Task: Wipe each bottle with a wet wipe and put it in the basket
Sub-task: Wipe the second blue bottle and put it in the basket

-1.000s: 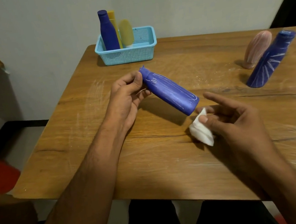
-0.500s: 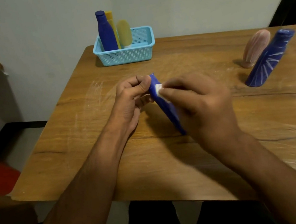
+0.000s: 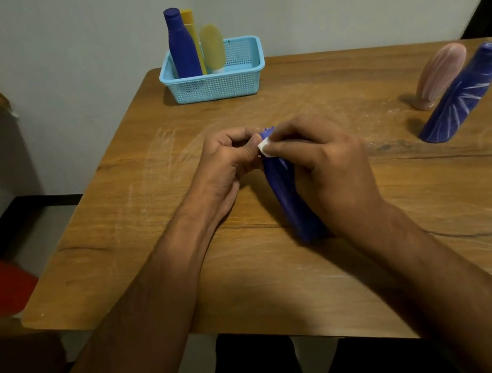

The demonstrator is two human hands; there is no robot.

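A blue bottle (image 3: pixel 292 198) is held tilted above the table (image 3: pixel 401 211), its cap end gripped by the curled fingers of the left hand (image 3: pixel 225 164). A wet wipe (image 3: pixel 265 147) is pinched by the right hand (image 3: pixel 328 167) and pressed near the cap. White streaks show on the bottle's upper part, so wiping is judged unfinished; long strokes from cap to base should be made, with the bottle rotated between passes. The basket (image 3: pixel 216 79) sits at the far edge, three bottles already inside. Two streaked bottles (image 3: pixel 463 93) wait at right.
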